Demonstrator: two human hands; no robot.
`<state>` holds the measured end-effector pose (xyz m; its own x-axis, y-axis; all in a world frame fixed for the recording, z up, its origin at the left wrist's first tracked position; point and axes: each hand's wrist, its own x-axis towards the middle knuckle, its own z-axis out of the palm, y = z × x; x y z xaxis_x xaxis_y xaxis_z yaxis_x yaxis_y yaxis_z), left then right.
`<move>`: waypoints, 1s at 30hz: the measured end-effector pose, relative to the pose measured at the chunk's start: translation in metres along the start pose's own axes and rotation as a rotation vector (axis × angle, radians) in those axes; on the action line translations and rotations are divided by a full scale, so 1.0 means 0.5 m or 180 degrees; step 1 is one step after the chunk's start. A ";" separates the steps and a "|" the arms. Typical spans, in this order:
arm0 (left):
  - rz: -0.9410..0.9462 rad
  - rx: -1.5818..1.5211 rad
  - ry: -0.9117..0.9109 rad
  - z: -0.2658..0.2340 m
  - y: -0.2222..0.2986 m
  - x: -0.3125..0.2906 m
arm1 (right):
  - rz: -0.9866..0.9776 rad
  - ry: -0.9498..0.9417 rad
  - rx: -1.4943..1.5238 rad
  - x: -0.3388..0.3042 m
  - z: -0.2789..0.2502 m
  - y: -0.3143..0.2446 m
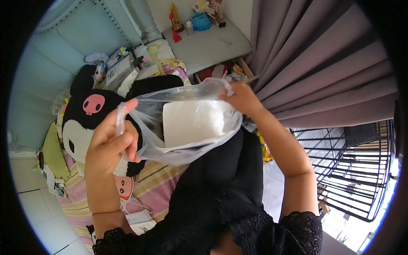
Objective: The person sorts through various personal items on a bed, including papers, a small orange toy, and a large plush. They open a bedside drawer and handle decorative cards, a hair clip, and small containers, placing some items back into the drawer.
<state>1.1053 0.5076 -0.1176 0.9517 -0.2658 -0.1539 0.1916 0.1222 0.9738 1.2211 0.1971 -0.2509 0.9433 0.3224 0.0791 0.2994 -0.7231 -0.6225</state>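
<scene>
A person in black clothing with lace sleeves holds a clear plastic bag (176, 157) stretched between two bare hands, in front of the body and above black-clothed legs (221, 163). The left hand (109, 146) grasps one side of the bag, a twisted strip of the plastic running between its forefinger and thumb. The right hand (241, 98) pinches the opposite upper edge, fingers closed on the gathered plastic. Between the hands, inside the bag, sits a white rectangular item (193, 121) with a flat face turned upward; what it is cannot be told.

To the left, a large black-and-white plush toy (93, 104) with a pink skull on its head lies on a bed with a striped cover (148, 182), against a pale blue headboard (76, 34). Beyond the bag stands a grey nightstand (212, 46), its drawer (250, 76) pulled out and filled with small things. On top are a golden tower ornament (175, 19) and a blue container (200, 22). At right hang mauve-grey curtains (318, 63), above a black wire cage (348, 165).
</scene>
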 end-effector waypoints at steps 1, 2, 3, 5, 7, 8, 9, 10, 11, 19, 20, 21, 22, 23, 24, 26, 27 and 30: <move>-0.0092 0.0180 0.0100 0.000 0.003 0.007 | 0.0412 -0.0180 0.0270 0.012 0.013 -0.001; 0.0001 0.0196 0.0081 -0.006 0.013 0.020 | 0.0388 0.0021 0.0245 0.037 0.007 0.000; 0.0082 0.0173 0.0043 -0.014 0.019 0.044 | 0.0392 0.0210 0.0189 0.068 -0.004 0.005; 0.0316 0.0178 -0.0099 -0.020 0.056 0.102 | 0.0791 0.0412 0.0483 0.140 -0.025 0.037; 0.0601 0.0416 0.0223 -0.009 0.097 0.198 | 0.1267 0.0598 0.1580 0.218 -0.095 -0.004; 0.0616 0.0405 0.0274 -0.007 0.121 0.250 | 0.1202 0.0723 0.1008 0.264 -0.120 0.015; 0.0694 0.0333 0.0247 -0.020 0.141 0.295 | 0.1091 0.0808 0.0479 0.326 -0.142 0.033; 0.0727 0.0206 0.0275 -0.036 0.150 0.340 | 0.0894 0.0925 0.0375 0.368 -0.155 0.047; 0.0758 0.0079 0.0298 -0.053 0.155 0.385 | 0.0702 0.1044 0.0272 0.405 -0.166 0.062; 0.0351 -0.0506 0.1135 -0.107 -0.048 0.661 | 0.0697 0.1315 0.0043 0.622 -0.097 0.233; 0.0233 -0.0479 0.1174 -0.107 -0.096 0.680 | 0.0830 0.1548 -0.0147 0.618 -0.068 0.253; 0.0102 -0.0448 0.1226 -0.110 -0.131 0.693 | 0.0965 0.1761 -0.0332 0.610 -0.040 0.266; 0.0160 -0.0431 0.1218 -0.113 -0.159 0.702 | 0.0628 0.1917 -0.0352 0.597 -0.018 0.267; 0.0219 -0.0413 0.1207 -0.116 -0.183 0.711 | 0.0289 0.2073 -0.0368 0.582 -0.001 0.262; 0.0254 -0.0401 0.1207 -0.120 -0.212 0.713 | -0.0041 0.2199 -0.0377 0.563 0.020 0.260; 0.0296 -0.0443 0.1218 -0.113 -0.232 0.718 | -0.0878 0.1813 -0.0340 0.536 0.046 0.267; 0.0397 -0.0508 0.1305 -0.103 -0.238 0.721 | -0.1305 0.1625 -0.0299 0.523 0.055 0.268; 0.0716 -0.0525 0.1824 -0.059 -0.241 0.717 | -0.1807 0.1924 -0.0667 0.473 0.069 0.279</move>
<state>1.4304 0.4256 -0.2950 0.9415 0.3319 -0.0583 -0.0368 0.2732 0.9613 1.4810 0.1937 -0.3461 0.5390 0.3320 0.7741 0.7139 -0.6678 -0.2107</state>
